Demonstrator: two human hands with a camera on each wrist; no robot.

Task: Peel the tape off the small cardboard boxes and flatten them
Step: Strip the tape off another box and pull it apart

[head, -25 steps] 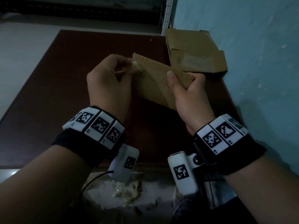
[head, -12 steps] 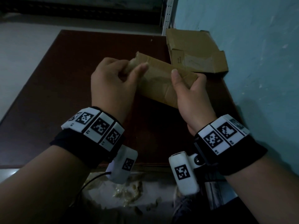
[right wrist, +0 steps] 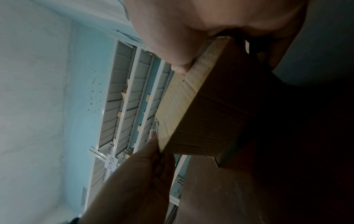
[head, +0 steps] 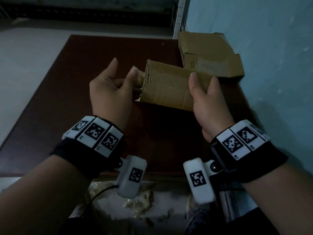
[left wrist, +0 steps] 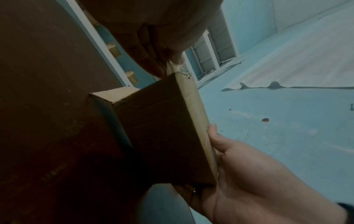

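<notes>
A small brown cardboard box is held above the dark brown table. My right hand grips its right end, thumb on the near face and fingers behind. My left hand is at the box's left end and pinches a crumpled strand of tape between thumb and fingers, the index finger sticking up. In the left wrist view the tape stretches from my fingertips to the corner of the box. The right wrist view shows the box between both hands.
A flattened cardboard box lies at the table's back right corner against the blue wall. Scraps of peeled tape lie on the floor below the table's near edge. A white shelf post stands behind the table.
My left hand has shifted from the box's top corner to its left end, now with the index finger raised. The box has turned to lie more level between the hands.
</notes>
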